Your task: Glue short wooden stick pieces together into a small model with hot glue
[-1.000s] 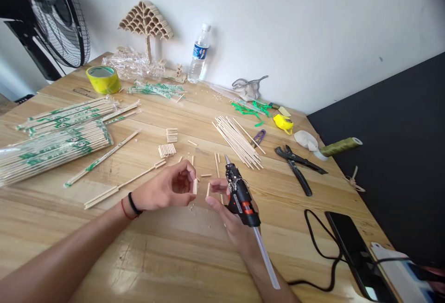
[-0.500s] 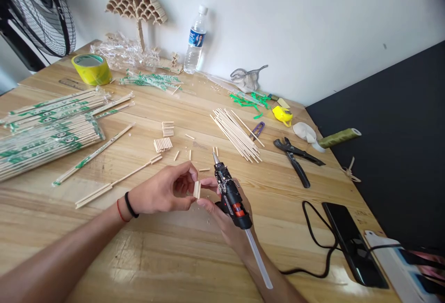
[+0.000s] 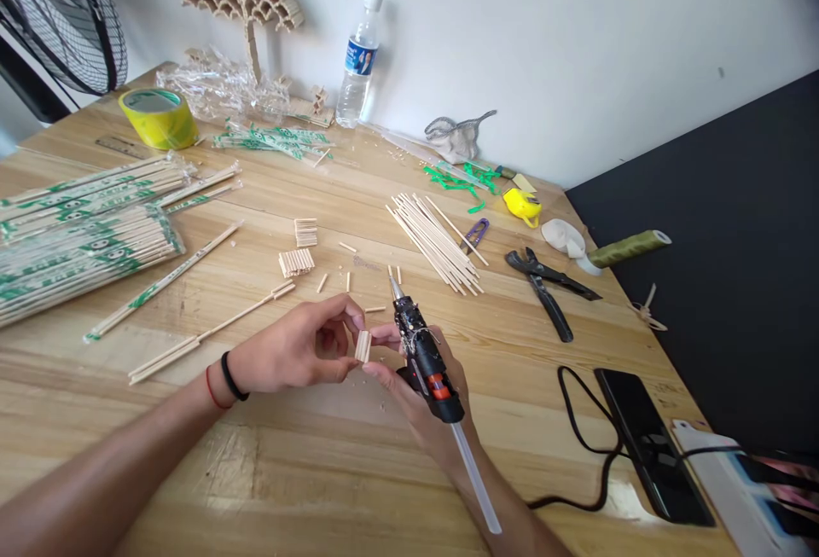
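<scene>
Two short wooden stick pieces (image 3: 363,345) stand pressed side by side between the fingertips of both hands, low over the wooden table (image 3: 333,472). My left hand (image 3: 295,351) pinches them from the left with thumb and forefinger. My right hand (image 3: 415,386) pinches them from the right while its other fingers wrap a black hot glue gun (image 3: 422,356), nozzle pointing up and away, a clear glue stick trailing back over my wrist.
Loose short pieces and small glued stick blocks (image 3: 296,263) lie just beyond my hands, a fan of bare sticks (image 3: 435,241) to the right. Wrapped chopstick bundles (image 3: 83,233) lie left. Black pliers (image 3: 543,288), a phone (image 3: 653,446) and a cable sit right.
The two short pieces, held apart a second ago, now touch side by side between my fingertips. My view has shifted a little; both hands stay in place.
</scene>
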The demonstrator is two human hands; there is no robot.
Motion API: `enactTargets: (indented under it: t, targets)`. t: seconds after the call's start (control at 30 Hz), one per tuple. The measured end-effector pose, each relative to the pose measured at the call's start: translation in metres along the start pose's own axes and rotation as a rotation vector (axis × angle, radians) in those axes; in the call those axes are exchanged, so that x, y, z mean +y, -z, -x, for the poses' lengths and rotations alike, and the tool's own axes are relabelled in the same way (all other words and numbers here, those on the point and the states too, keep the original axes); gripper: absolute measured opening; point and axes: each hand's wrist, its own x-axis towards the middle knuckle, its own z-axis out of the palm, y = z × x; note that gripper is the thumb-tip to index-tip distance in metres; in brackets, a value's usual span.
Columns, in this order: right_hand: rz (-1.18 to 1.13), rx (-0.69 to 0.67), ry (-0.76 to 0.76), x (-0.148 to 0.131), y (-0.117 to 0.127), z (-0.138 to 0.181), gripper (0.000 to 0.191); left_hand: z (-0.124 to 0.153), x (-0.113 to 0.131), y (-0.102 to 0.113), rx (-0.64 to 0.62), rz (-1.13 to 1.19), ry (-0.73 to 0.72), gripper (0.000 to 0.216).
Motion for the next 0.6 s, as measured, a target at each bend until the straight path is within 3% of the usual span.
enactTargets:
  t: [0.17, 0.6]
  targets:
    - [0.010, -0.013, 0.035, 0.0010, 0.0023, -0.0023, 0.034, -0.0005, -0.0013, 0.0019, -0.010, 0.039, 0.019, 0.027]
    - [0.045, -0.051, 0.042, -0.0021, 0.0044, -0.0029, 0.034, 0.0000, 0.0016, -0.0015, 0.044, -0.137, -0.003, 0.024]
